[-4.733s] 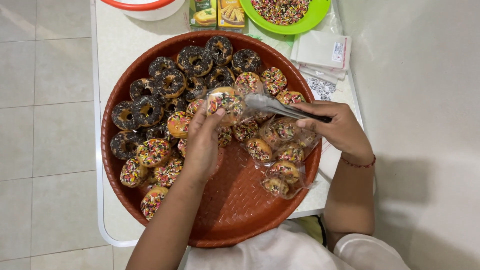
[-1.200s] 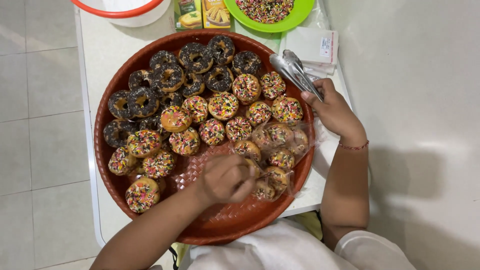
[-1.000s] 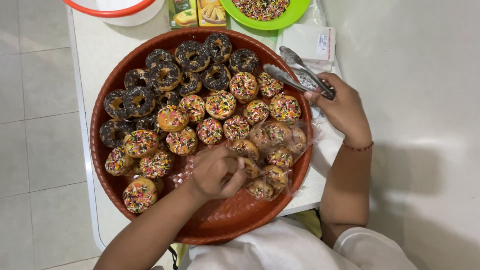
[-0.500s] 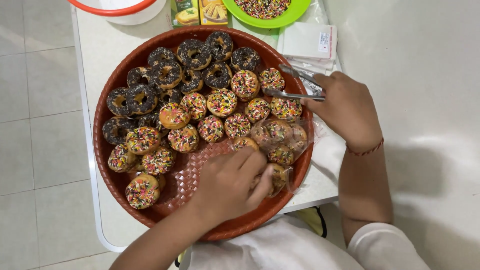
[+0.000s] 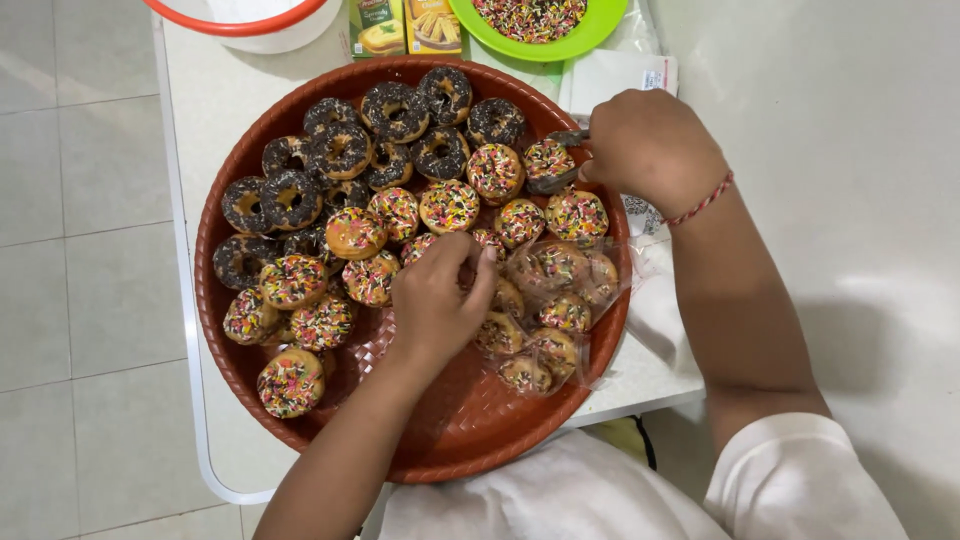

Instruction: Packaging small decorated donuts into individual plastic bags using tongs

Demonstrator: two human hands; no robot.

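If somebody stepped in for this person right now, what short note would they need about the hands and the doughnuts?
Left hand: on the clear plastic bag at mid-tray, fingers at its opening.
Right hand: gripping metal tongs, tips at a sprinkled doughnut near the tray's far right edge.
Red woven tray: chocolate doughnuts at the far left, sprinkled ones across the middle and left.
Done: several sprinkled doughnuts sit inside the bag.
Left: many loose doughnuts lie on the tray; the bag looks open.
Nearby: green plate of sprinkles beyond the tray.
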